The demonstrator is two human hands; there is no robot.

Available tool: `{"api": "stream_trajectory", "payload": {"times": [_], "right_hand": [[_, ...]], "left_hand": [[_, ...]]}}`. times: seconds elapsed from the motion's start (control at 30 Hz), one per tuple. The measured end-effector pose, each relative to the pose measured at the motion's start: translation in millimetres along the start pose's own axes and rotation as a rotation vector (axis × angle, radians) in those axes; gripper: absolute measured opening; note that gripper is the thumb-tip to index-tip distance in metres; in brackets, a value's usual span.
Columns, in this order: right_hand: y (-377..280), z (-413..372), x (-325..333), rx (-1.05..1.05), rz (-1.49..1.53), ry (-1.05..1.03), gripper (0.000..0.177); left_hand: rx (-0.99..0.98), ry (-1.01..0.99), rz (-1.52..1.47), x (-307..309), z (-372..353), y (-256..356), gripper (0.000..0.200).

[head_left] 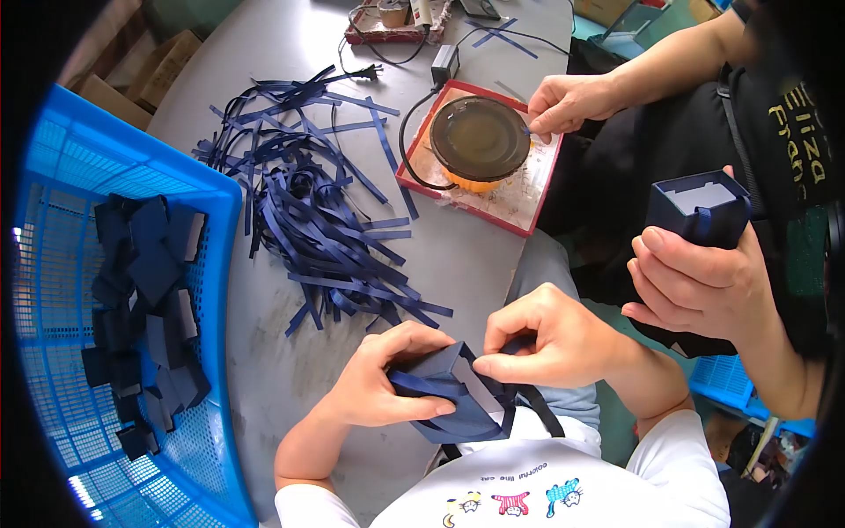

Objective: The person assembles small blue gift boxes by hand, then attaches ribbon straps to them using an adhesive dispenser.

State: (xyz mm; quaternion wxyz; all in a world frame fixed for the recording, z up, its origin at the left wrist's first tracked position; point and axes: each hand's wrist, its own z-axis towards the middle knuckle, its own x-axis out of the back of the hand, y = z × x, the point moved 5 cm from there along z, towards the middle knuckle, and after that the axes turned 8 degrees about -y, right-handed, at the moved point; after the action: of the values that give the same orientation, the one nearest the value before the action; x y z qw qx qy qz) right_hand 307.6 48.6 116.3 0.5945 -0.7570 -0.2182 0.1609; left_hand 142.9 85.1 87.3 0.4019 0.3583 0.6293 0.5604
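- The box (444,400) is held between both hands, just off the counter's near edge.
- Left hand (387,383): fingers curled tight round the box's side.
- Right hand (550,339): fingers pinched shut at the box's rim.
- The grey counter (458,255) carries a heap of ribbons (326,220).
- A blue basket (132,176) stands to the left.
- A co-worker's hand (695,282) grips a second box (700,207).

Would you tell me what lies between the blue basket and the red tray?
A loose pile of dark blue ribbon strips lies there on the grey table, between the blue basket and the red tray; the head view shows it.
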Motion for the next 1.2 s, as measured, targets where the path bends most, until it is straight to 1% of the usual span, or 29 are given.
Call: {"api": "stream_trajectory", "payload": {"times": [0.07,0.2,0.33,0.4,0.63,0.7,0.73,0.77,0.8,0.83,0.87,0.93,0.97,1.0,1.03,1.07,1.1,1.13,1.2], "right_hand": [[-5.3,-0.5,-5.3,0.036,-0.094,-0.009,0.014],[-8.4,-1.3,-10.0,0.043,-0.172,0.002,0.015],[-8.9,-0.5,-11.7,0.035,-0.218,0.021,0.016],[-11.5,-0.3,-12.0,0.085,-0.274,0.074,0.015],[-9.9,0.8,-13.6,0.123,-0.43,0.184,0.017],[-5.0,4.1,-10.9,0.093,-0.518,0.214,0.017],[-3.1,6.2,-8.3,0.072,-0.495,0.16,0.014],[0.7,8.2,-4.6,0.03,-0.243,0.081,0.012],[4.9,9.2,0.5,0.098,-0.066,0.054,0.016],[14.0,11.5,4.8,0.101,0.1,0.094,0.02],[18.0,14.1,6.2,0.164,0.099,0.166,0.022],[8.4,16.7,-4.9,0.122,-0.092,0.118,0.019],[9.3,19.0,-10.8,0.183,-0.184,0.084,0.013],[10.0,20.4,-12.5,0.284,-0.117,0.178,0.008],[6.9,19.2,-5.7,0.27,-0.037,0.34,0.008],[10.8,18.4,7.6,0.317,-0.004,0.492,0.008],[12.1,16.0,15.6,0.316,0.14,0.556,0.009],[17.7,16.3,19.1,0.369,0.239,0.6,0.01],[28.9,19.4,13.9,0.389,0.313,0.554,0.027]], "left_hand": [[-0.013,0.005,0.041,-2.9,-1.2,5.4,0.053],[-0.028,0.011,0.12,-5.5,-4.4,11.4,0.053],[-0.05,0.012,0.133,-6.3,-5.6,11.9,0.053],[-0.046,0.016,0.153,-6.3,-6.6,12.6,0.053],[-0.058,0.052,0.166,-7.3,-9.0,6.3,0.053],[0.006,0.124,0.068,-4.9,-10.0,-4.7,0.053],[0.044,0.102,0.022,-4.1,-10.9,-9.1,0.054],[0.04,0.106,-0.071,-2.1,-12.4,-11.5,0.053],[0.033,0.113,-0.162,-0.1,-14.1,-12.8,0.053],[0.039,0.113,-0.156,1.0,-16.0,-11.9,0.053],[0.036,0.13,-0.151,1.4,-18.1,-11.4,0.053],[0.069,0.123,-0.142,0.0,-21.9,-12.9,0.052],[0.092,0.12,-0.127,0.2,-25.1,-13.3,0.051],[0.092,0.142,-0.12,1.0,-30.1,-14.9,0.051],[0.094,0.159,-0.161,1.3,-36.9,-18.4,0.051],[0.094,0.186,-0.206,0.5,-46.6,-21.0,0.05],[0.142,0.19,-0.274,-0.6,-60.1,-23.1,0.05],[0.198,0.213,-0.256,-0.6,-78.1,-28.5,0.051],[0.321,0.266,-0.262,-11.7,-120.6,-33.0,0.053]]}}
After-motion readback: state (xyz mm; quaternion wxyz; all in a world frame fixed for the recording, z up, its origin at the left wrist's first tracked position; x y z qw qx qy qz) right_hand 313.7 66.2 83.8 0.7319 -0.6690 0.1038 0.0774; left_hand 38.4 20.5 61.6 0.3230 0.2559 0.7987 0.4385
